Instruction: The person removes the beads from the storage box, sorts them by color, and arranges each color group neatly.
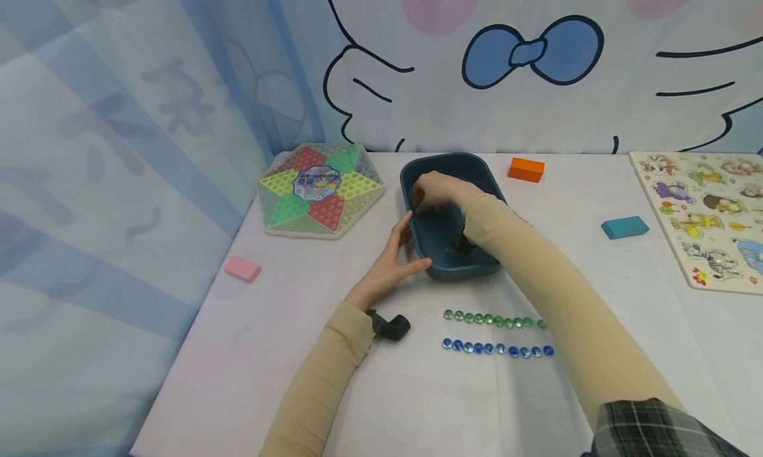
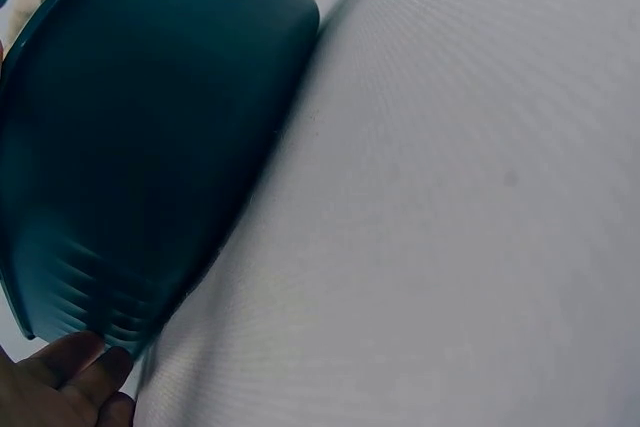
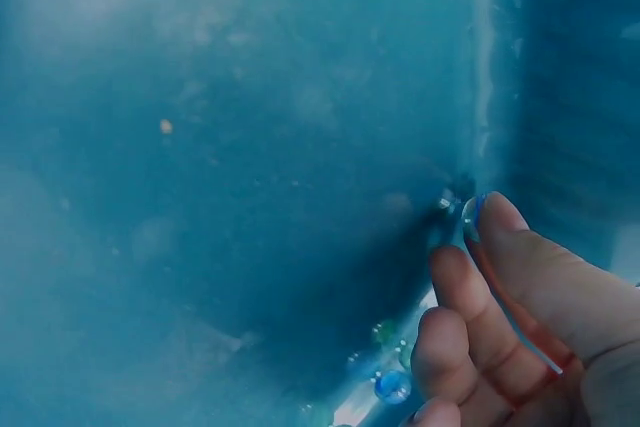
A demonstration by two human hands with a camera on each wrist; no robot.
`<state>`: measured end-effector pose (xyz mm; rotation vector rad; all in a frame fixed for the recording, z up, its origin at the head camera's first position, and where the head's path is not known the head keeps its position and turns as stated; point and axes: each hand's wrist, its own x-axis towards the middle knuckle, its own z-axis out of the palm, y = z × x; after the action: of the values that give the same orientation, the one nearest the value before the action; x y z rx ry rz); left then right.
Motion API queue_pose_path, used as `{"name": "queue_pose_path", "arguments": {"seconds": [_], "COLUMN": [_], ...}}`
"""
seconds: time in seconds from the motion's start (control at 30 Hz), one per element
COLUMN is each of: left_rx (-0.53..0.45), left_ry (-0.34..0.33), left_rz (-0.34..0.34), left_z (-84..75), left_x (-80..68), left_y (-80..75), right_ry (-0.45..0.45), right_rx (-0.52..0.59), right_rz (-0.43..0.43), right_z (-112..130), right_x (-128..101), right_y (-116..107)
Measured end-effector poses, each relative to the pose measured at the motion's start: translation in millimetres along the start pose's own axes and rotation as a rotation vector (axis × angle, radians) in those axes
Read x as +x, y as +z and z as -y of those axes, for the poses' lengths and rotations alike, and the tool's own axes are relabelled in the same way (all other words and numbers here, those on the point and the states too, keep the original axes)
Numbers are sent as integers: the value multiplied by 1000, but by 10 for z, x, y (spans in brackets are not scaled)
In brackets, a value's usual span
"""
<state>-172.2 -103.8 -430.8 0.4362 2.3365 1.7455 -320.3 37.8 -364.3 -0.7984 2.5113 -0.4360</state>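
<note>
A dark blue plastic bin stands at the table's middle. My right hand reaches into it, fingers curled down by the left inner wall. Up close, the right hand seems to pinch a clear glass bead at the fingertips against the bin's inside. Several green and blue beads lie on the bin floor below. My left hand cups the bin's near left corner, thumb along the front. Its fingertips touch the outer wall of the bin.
In front of the bin lie a row of green beads and a row of blue beads. A hexagonal checkers board sits at back left, an animal puzzle at right. Pink, orange and teal blocks lie about.
</note>
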Motion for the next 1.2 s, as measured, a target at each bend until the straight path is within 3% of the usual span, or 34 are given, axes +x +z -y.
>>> {"name": "queue_pose_path", "arguments": {"seconds": [0.07,0.67,0.93,1.2], "left_rx": [5,1,5,7], "left_ry": [11,-16,-39,-28], "left_rz": [-8,-8,29,26], "left_z": [61,55,-235,-272], "left_x": [20,33,-89,-96], "left_y": [7,20,-13,-1], "right_ry": [-5,-105,-180,-224], "right_rx": [7,91,156,181], "right_rz": [3,-41,-36,-50], "right_z": [4,-51,-19,-14], "right_x": [-11,-293,-502,-754], "right_y": [-27,-497,-554,-569]}}
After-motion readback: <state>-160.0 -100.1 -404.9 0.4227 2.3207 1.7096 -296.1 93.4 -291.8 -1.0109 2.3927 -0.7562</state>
